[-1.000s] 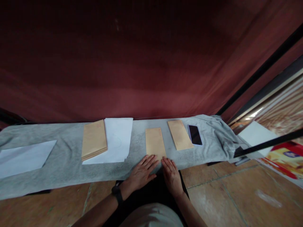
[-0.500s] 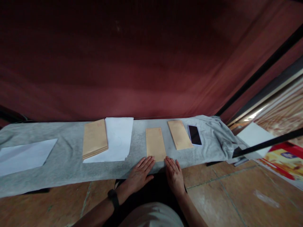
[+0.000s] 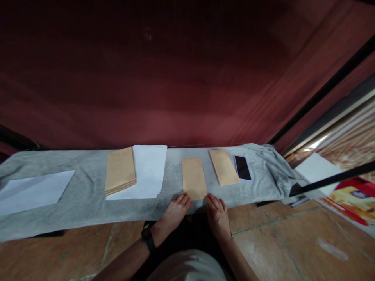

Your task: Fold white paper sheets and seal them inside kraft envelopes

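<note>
A brown paper envelope (image 3: 194, 177) lies flat near the front edge of the cloth-covered table, with a small reddish print near its top right corner. At its near left corner, the bent fingers of my left hand (image 3: 177, 210) close on the edge; a dark band circles that wrist. My right hand (image 3: 217, 214) has its curled fingers at the near right corner, closed on the envelope's edge. Both thumbs are largely hidden. Just to the right lies a second brown envelope (image 3: 224, 168), beside a dark-screened phone (image 3: 242, 168).
Left of my hands, a stack of brown envelopes (image 3: 120, 169) partly covers white paper sheets (image 3: 150, 168). More white paper (image 3: 35, 192) lies at the far left on the grey cloth (image 3: 88, 212). A reddish curtain (image 3: 175, 97) hangs behind; a black bar (image 3: 331, 180) crosses at right.
My fingers, stretched flat beside the envelope's near corners before, have curled inward and closed at its edges. The whole view has shifted slightly; the envelope lies in the same place on the cloth.
</note>
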The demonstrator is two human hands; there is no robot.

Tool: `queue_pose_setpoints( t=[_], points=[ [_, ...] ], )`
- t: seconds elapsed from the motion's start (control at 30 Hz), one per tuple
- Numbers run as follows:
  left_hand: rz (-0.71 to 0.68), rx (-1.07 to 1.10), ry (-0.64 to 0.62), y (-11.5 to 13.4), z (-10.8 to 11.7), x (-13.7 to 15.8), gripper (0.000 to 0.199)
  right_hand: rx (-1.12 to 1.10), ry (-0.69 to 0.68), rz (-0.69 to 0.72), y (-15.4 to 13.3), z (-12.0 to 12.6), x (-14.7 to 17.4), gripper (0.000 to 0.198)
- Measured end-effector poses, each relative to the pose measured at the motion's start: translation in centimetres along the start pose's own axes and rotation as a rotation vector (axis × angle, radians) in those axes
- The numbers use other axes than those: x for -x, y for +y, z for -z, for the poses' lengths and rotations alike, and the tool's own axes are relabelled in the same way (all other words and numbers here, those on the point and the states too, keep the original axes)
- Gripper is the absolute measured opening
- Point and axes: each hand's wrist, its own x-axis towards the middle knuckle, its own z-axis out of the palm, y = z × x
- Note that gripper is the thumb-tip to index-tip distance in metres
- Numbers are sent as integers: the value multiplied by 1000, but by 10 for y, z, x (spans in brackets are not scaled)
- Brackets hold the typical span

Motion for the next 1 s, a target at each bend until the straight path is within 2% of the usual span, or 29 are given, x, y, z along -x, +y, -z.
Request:
queue_pose_setpoints(
  t=[0.17, 0.37, 0.47, 0.57, 0.67, 0.8, 0.9, 1.0],
  points=[
    [-21, -86, -50, 5, 12, -11, 44, -34, 37, -1, -1, 3, -3, 43],
    [-38, -155, -113, 13, 16, -21, 34, -179, 57, -86, -4, 1, -4, 39],
    [-37, -143, -124, 11, 17, -24, 32, -363, 97, -239, -6, 1, -3, 36],
    [9, -93, -125, 8, 19, -24, 30, -589, 127, -496, -7, 4, -1, 40],
    [32, -50, -113, 8, 20, -24, 26, -832, 40, -726, -12, 8, -4, 49],
    [13, -39, -48, 14, 19, -23, 23, -1167, -126, -859, -25, 3, -17, 61],
    [-34, -55, -10, 19, 17, -23, 23, -1312, -102, -953, -35, -7, -33, 63],
    [-74, -55, 6, 23, 13, -24, 26, -1346, -38, -1002, -39, -16, -46, 56]
  ],
)
